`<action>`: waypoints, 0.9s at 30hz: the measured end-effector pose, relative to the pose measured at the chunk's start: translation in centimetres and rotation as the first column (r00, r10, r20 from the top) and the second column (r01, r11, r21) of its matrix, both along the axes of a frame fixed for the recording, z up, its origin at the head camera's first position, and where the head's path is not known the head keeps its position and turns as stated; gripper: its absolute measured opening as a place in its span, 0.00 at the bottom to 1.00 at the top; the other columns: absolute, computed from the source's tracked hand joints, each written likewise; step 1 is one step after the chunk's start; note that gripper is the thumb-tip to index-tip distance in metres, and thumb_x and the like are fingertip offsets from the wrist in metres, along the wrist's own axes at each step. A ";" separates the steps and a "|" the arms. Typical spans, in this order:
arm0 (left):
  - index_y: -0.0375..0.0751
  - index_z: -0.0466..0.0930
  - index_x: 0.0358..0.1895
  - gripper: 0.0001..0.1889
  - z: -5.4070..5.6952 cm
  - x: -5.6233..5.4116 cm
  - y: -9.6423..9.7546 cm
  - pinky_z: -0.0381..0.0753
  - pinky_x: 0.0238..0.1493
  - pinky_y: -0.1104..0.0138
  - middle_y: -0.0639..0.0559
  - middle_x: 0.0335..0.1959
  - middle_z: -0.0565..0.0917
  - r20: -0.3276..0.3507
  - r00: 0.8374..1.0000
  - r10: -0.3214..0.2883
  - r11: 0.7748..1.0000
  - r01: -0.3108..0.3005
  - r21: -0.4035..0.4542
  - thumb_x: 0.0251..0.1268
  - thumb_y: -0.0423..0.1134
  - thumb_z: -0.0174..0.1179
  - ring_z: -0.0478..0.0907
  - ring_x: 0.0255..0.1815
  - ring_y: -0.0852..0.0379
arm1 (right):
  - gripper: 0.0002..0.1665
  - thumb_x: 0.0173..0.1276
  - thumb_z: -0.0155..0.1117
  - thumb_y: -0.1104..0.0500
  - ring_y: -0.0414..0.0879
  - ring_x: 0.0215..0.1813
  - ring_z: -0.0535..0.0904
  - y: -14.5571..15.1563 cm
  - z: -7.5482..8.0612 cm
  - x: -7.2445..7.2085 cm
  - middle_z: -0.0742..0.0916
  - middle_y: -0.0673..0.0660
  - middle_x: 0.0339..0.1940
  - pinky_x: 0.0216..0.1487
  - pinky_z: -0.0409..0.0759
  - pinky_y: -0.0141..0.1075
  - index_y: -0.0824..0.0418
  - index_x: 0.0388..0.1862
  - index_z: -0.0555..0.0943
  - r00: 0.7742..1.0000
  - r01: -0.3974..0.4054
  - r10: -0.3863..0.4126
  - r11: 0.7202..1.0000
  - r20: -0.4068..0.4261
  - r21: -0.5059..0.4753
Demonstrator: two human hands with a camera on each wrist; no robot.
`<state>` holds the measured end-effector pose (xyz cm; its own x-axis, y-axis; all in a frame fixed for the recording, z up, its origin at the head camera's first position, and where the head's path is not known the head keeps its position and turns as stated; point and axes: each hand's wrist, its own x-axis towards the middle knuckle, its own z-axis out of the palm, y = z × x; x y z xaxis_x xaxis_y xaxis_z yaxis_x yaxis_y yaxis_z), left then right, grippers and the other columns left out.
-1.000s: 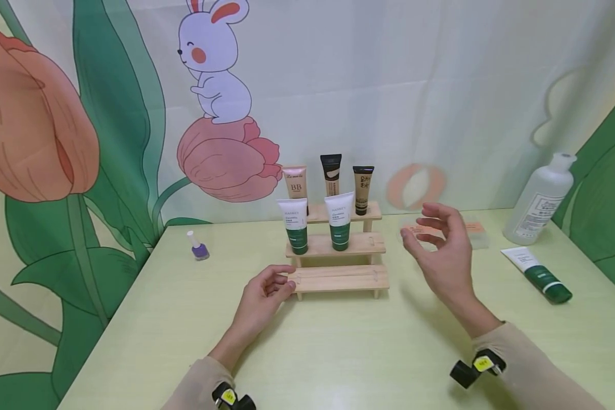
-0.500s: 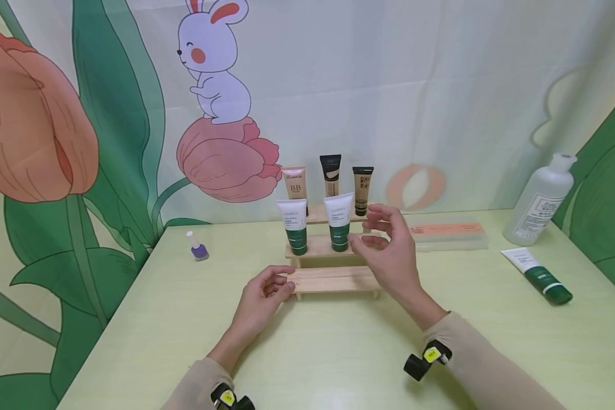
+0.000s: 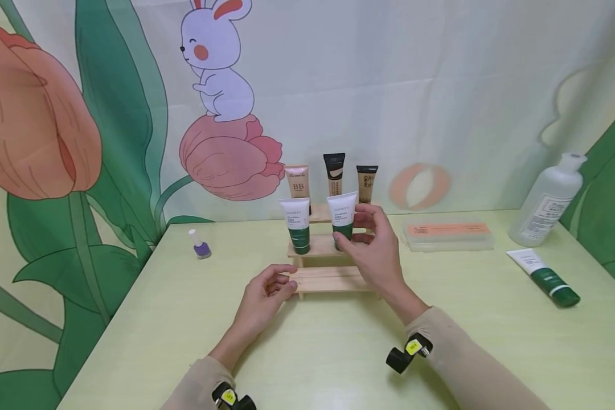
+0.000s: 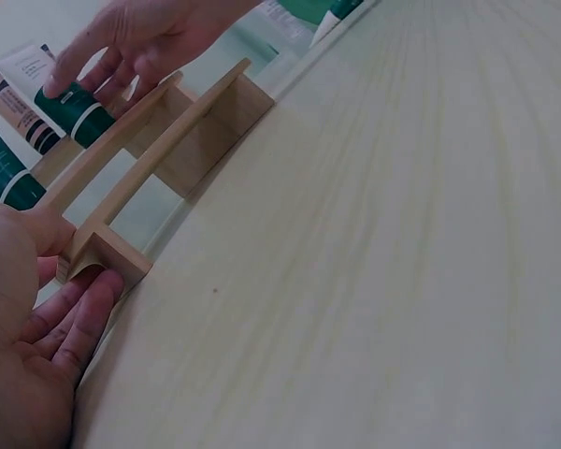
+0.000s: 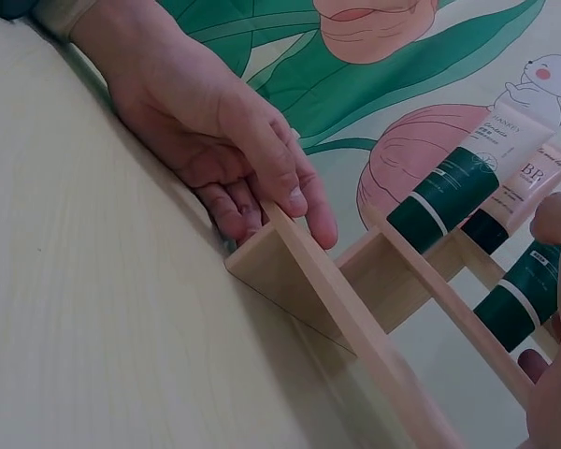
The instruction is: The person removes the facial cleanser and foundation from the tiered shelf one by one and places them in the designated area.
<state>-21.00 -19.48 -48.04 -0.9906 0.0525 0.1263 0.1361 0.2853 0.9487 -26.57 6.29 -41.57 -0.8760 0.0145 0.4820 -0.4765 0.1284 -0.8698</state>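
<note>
A three-step wooden stand (image 3: 328, 282) stands on the table. My left hand (image 3: 260, 299) holds the left end of its lowest step, thumb on top and fingers below in the left wrist view. My right hand (image 3: 379, 256) grips a white-and-green squeeze tube (image 3: 342, 206) on the right of the middle step, thumb in front and fingers on its far side. A matching tube (image 3: 298, 219) stands upright to its left. On the top step are a pink BB cream tube (image 3: 298, 182), a black-and-beige tube (image 3: 334, 171) and a gold tube with a black end (image 3: 367, 182), partly hidden.
Behind on the right lies a clear flat box (image 3: 448, 242) with an orange label. A white bottle (image 3: 545, 199) stands at the far right, with another white-and-green tube (image 3: 550, 282) lying before it. A purple nail polish bottle (image 3: 202, 248) is at the left. A printed curtain hangs behind.
My right hand has moved left from near the flat box to the right-hand tube on the middle step and closed around it. My left hand has stayed at the stand's end.
</note>
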 end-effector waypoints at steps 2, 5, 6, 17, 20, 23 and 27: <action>0.50 0.89 0.64 0.14 0.0 0.0 0.0 0.82 0.47 0.72 0.46 0.48 0.89 0.000 1.000 -0.005 1.000 0.005 0.006 0.81 0.38 0.70 0.84 0.47 0.51 | 0.37 0.68 0.85 0.65 0.50 0.59 0.85 -0.2 0.0 -0.1 0.85 0.58 0.61 0.59 0.88 0.54 0.59 0.72 0.76 1.000 0.005 -0.005 1.000 -0.004 0.010; 0.50 0.89 0.64 0.14 0.0 0.0 0.0 0.82 0.46 0.72 0.46 0.48 0.88 -0.002 1.000 -0.007 1.000 0.007 0.008 0.81 0.38 0.70 0.84 0.46 0.51 | 0.36 0.68 0.84 0.65 0.50 0.58 0.85 -0.4 -0.1 -0.1 0.85 0.58 0.60 0.58 0.88 0.54 0.59 0.71 0.76 1.000 0.017 -0.016 1.000 -0.007 0.022; 0.50 0.89 0.64 0.14 0.0 0.0 0.0 0.82 0.46 0.72 0.46 0.48 0.88 -0.002 1.000 -0.007 1.000 0.007 0.009 0.81 0.38 0.70 0.84 0.46 0.51 | 0.36 0.69 0.84 0.65 0.50 0.57 0.85 -0.5 -0.1 -0.1 0.85 0.58 0.59 0.57 0.88 0.54 0.59 0.71 0.76 1.000 0.021 -0.020 0.999 -0.006 0.028; 0.51 0.89 0.64 0.14 0.2 0.1 0.0 0.82 0.45 0.72 0.46 0.48 0.88 0.004 1.000 0.003 1.000 -0.003 -0.002 0.81 0.37 0.70 0.84 0.46 0.52 | 0.33 0.71 0.82 0.64 0.49 0.55 0.84 -0.7 -0.1 -0.3 0.85 0.58 0.56 0.54 0.88 0.54 0.59 0.70 0.77 0.998 0.037 -0.035 0.999 -0.048 0.040; 0.51 0.89 0.64 0.14 0.2 0.1 0.0 0.82 0.46 0.72 0.46 0.48 0.88 0.005 1.000 0.007 1.000 -0.007 -0.002 0.81 0.37 0.70 0.84 0.46 0.51 | 0.33 0.71 0.82 0.64 0.49 0.55 0.85 -0.6 0.2 -0.3 0.85 0.58 0.56 0.54 0.88 0.51 0.59 0.70 0.77 0.997 0.040 -0.037 0.998 -0.070 0.042; 0.51 0.89 0.63 0.14 0.2 0.1 0.0 0.81 0.46 0.72 0.47 0.48 0.89 0.008 1.000 0.009 1.000 -0.009 -0.002 0.81 0.37 0.70 0.84 0.46 0.52 | 0.32 0.71 0.81 0.64 0.50 0.55 0.85 -0.3 0.7 0.0 0.86 0.58 0.56 0.55 0.88 0.50 0.60 0.70 0.78 0.995 0.058 -0.054 0.997 -0.087 0.049; 0.51 0.89 0.63 0.14 0.0 0.1 0.1 0.81 0.45 0.72 0.47 0.47 0.89 0.012 1.000 0.008 1.000 -0.008 0.000 0.81 0.37 0.70 0.84 0.46 0.51 | 0.33 0.70 0.81 0.66 0.50 0.53 0.84 0.4 1.5 0.3 0.86 0.59 0.56 0.55 0.87 0.45 0.61 0.70 0.78 0.990 0.093 -0.086 0.994 -0.112 0.055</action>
<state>-20.94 -19.40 -48.03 -0.9924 0.0443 0.1149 0.1228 0.2866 0.9502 -26.28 6.73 -40.08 -0.8147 0.0587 0.5769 -0.5521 0.2253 -0.8027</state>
